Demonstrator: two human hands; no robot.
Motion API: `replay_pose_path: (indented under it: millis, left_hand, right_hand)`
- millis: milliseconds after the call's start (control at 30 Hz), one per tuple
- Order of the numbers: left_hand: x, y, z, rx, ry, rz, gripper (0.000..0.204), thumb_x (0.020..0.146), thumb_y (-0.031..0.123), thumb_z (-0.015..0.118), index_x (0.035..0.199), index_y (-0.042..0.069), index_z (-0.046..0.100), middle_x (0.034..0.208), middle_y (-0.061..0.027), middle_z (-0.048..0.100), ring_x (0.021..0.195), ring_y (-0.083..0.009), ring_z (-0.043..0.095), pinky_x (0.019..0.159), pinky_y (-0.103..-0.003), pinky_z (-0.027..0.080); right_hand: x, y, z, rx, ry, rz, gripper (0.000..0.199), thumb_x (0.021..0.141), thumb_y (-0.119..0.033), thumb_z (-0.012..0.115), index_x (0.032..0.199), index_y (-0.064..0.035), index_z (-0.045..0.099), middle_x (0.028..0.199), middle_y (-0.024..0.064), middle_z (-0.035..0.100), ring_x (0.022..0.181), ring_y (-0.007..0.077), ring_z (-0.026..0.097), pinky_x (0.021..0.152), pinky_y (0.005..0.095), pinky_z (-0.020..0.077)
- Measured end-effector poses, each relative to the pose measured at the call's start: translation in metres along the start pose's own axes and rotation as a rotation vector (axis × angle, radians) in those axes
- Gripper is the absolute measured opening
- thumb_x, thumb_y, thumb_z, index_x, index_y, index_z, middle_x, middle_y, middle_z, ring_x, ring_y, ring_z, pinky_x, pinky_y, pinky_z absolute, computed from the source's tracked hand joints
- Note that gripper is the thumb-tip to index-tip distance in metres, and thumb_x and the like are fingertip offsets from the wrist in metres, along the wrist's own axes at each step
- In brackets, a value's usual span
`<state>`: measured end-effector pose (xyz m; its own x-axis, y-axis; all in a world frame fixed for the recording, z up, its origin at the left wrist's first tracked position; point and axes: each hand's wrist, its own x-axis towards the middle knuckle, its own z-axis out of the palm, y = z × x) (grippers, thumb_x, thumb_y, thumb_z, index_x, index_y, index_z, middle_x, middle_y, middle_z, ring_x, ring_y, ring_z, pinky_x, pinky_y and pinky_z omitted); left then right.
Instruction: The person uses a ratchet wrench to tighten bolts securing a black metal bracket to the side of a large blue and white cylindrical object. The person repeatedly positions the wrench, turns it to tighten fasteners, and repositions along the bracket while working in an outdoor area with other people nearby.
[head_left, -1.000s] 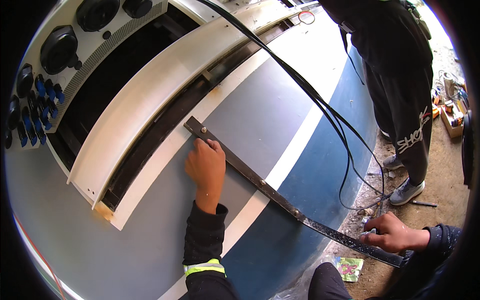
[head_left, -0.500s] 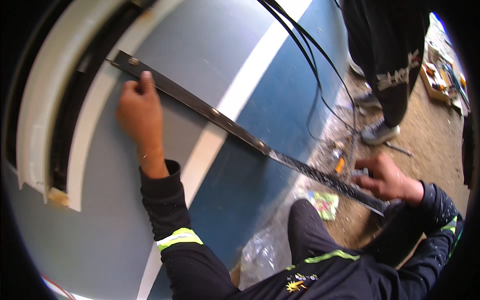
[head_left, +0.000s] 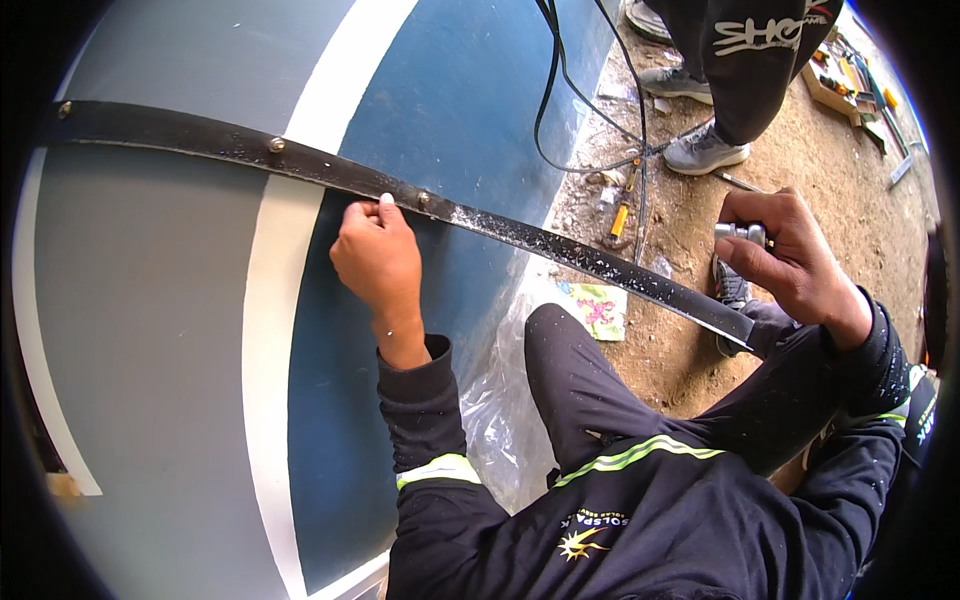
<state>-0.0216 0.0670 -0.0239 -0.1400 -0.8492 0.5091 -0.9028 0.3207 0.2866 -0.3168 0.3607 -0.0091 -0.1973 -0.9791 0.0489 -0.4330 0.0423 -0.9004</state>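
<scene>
A long dark metal bar (head_left: 590, 262) with bolts along it lies against the painted wall, its free right end reaching out above the ground. White flecks cover its right half. Beneath a bolt (head_left: 424, 200) near the bar's middle, my left hand (head_left: 378, 245) is closed, thumb tip at the lower edge of the bar. Whatever its curled fingers hold is hidden. Off the bar's right end, my right hand (head_left: 790, 250) grips a short silver metal fitting (head_left: 742, 235) between thumb and fingers. Two more bolts, one a brass-coloured bolt (head_left: 277, 145), sit farther left.
The wall (head_left: 150, 270) carries grey, white and blue paint. Black cables (head_left: 545, 110) hang down to the dirt ground, near an orange-handled tool (head_left: 619, 220). A person's shoe (head_left: 706, 150) stands beyond. Clear plastic sheeting (head_left: 500, 420) lies by my knee; a tool box (head_left: 835, 92) is far right.
My left hand has slid along the bar from near its left end to the bolt near the middle. The view has shifted rightward. My right hand still holds the silver fitting.
</scene>
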Motion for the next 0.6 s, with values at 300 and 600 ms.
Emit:
replay_pose_path:
  millis: [300,600]
  left_hand:
    - [-0.004,0.000,0.006,-0.119,0.066,0.044,0.022,0.100,0.013,0.079,0.086,-0.001,0.071,0.072,-0.0142,0.075,0.064,-0.0331,0.074,0.063,-0.043,0.056]
    - [-0.044,-0.022,0.047,-0.555,0.049,-0.144,0.034,0.106,0.031,0.078,0.090,0.001,0.074,0.070,-0.0060,0.072,0.056,-0.0143,0.064,0.055,-0.030,0.049]
  right_hand:
    - [0.011,0.008,-0.003,-0.205,-0.013,0.293,0.035,0.098,-0.026,0.077,0.108,0.0064,0.067,0.078,0.0061,0.051,0.077,0.0153,0.049,0.069,0.0372,0.0435]
    - [0.012,0.023,-0.003,-0.149,-0.013,0.241,0.038,0.102,-0.028,0.079,0.113,0.0075,0.071,0.082,0.0040,0.062,0.079,0.0136,0.059,0.074,0.0331,0.0488]
